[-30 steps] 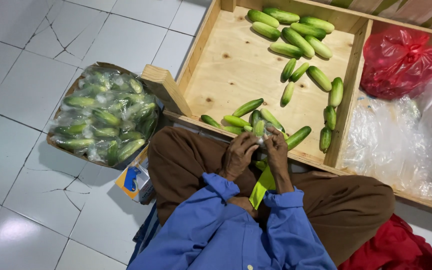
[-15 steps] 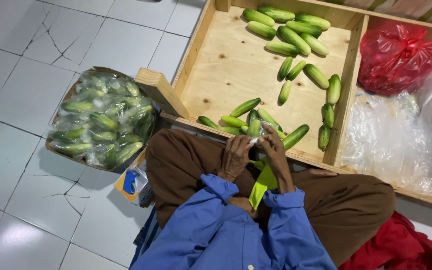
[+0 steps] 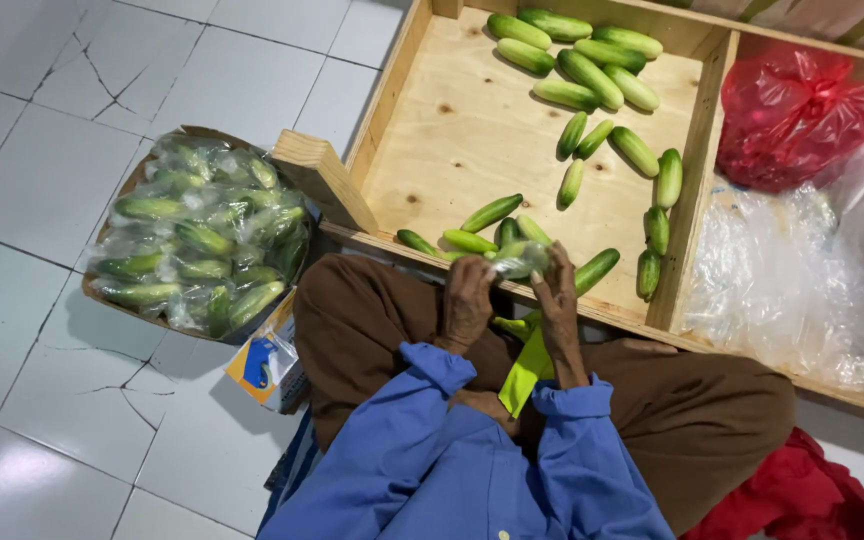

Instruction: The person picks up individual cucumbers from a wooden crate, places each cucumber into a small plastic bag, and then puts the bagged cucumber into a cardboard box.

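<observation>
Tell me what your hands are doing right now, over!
Left hand and right hand: both gripping a clear-wrapped cucumber. Held over wooden tray's edge. Nothing blocking.

Raw wood, glossy film, smooth green skins, matt cloth

The wooden crate (image 3: 452,130) is pale, unfinished timber, matt, with visible grain and knots; loose cucumbers (image 3: 592,75) on it have smooth, faintly waxy green skin. Between the left hand (image 3: 467,300) and right hand (image 3: 557,295) sits a cucumber in clear film (image 3: 520,257), thin glossy crinkled plastic. The bagged cucumbers (image 3: 192,240) shine under the same clear wrap, in a brown cardboard box (image 3: 132,180), dull and papery. The red bag (image 3: 797,115) is thin, shiny, wrinkled plastic; the clear plastic sheet (image 3: 782,290) beside it glints. Blue sleeves (image 3: 572,440) and brown trousers (image 3: 692,410) are matt woven cloth. The floor tiles (image 3: 42,330) are glazed white, glossy, some cracked
</observation>
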